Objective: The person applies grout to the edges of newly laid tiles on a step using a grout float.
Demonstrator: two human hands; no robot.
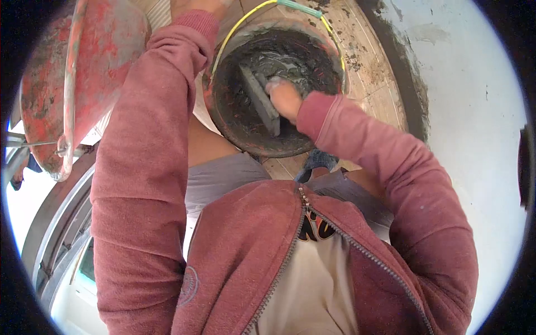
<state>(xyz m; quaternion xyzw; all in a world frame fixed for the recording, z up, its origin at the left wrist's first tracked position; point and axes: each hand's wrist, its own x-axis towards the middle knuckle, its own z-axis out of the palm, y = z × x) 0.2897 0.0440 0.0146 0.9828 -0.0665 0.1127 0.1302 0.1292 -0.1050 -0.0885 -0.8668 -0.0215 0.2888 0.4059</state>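
Observation:
My right hand (pixel 286 99) is closed and reaches down into a round black bucket (pixel 251 146). It grips a plastering float (pixel 259 100), whose long flat plate is coated in grey and stands tilted on edge, to the left of my fingers. Wet dark grey mortar (pixel 279 56) lines the bucket around the tool. A yellow wire handle with a green grip (pixel 298 8) arches over the bucket's far rim. At the top edge, my left hand (pixel 202 4) is mostly cut off beyond the cuff; its fingers are out of sight.
On the left stands a large red, mortar-stained container (pixel 106 50) with a pale bar (pixel 70 84) across it. Curved grey metal (pixel 56 223) lies below it. A pale wall (pixel 469 139) with a dark grey strip runs along the right. Mortar spatters mark the tiled floor (pixel 371 67).

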